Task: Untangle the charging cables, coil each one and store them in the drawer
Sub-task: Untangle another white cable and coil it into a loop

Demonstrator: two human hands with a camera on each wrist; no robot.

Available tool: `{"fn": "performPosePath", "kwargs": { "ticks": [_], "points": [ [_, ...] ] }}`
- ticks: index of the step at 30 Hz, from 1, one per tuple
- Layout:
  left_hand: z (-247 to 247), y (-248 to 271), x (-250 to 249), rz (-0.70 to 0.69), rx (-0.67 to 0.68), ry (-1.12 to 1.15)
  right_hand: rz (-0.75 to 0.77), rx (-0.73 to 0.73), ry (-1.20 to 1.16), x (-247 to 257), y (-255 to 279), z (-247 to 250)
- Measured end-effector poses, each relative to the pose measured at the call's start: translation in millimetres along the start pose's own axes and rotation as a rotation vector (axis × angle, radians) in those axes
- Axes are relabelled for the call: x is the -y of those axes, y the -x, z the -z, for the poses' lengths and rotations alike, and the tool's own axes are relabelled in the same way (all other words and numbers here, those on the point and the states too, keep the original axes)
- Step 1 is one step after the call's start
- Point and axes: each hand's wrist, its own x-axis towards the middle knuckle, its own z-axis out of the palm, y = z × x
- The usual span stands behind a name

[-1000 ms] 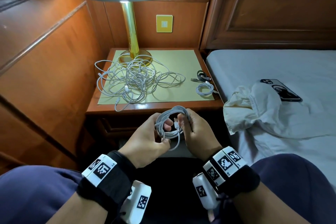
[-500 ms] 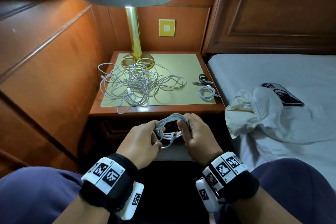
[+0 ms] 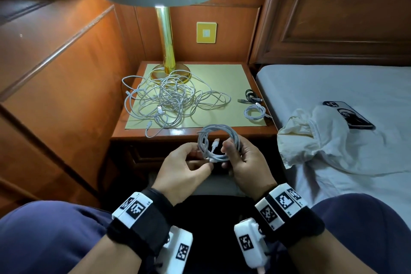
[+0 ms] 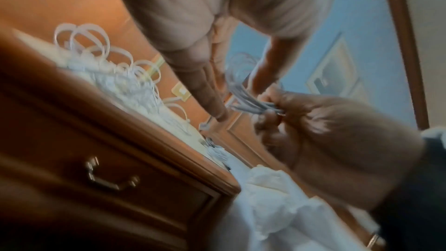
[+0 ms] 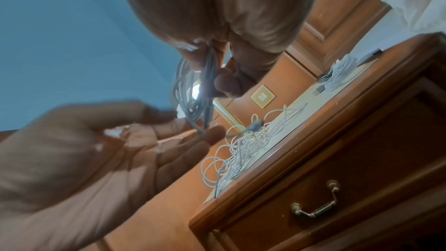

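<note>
A coiled white cable point(image 3: 219, 140) stands upright between both hands, in front of the nightstand point(image 3: 222, 132). My right hand point(image 3: 231, 151) grips the coil's right side, thumb across the strands. My left hand point(image 3: 206, 162) pinches the cable at the coil's lower edge. One plug point(image 3: 215, 143) hangs inside the loop. A big tangle of white cables point(image 3: 171, 98) lies on the yellow mat by the lamp base. A small white coil point(image 3: 254, 112) and a black coil point(image 3: 252, 95) lie at the mat's right edge. The drawer point(image 5: 350, 188) below is closed, its handle point(image 5: 313, 207) hanging.
A brass lamp point(image 3: 165, 51) with a wide shade stands at the back of the nightstand. Wood panelling closes off the left side. On the bed at the right lie a crumpled white cloth point(image 3: 311, 140) and a phone point(image 3: 349, 118). My knees frame the bottom.
The coil has come up from a low, flattened position and now faces me as a round loop. Both hands rose a little, and a plug now shows inside the loop.
</note>
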Motion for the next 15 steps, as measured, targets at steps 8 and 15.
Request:
{"fn": "performPosePath", "kwargs": {
  "ticks": [8,15],
  "points": [
    [-13,-1,1,0.096,-0.130,0.414,-0.002,0.054,-0.134,9,4,-6],
    [-14,-3,7,0.052,-0.190,0.381,-0.026,0.081,-0.117,5,4,-13]
  ]
}}
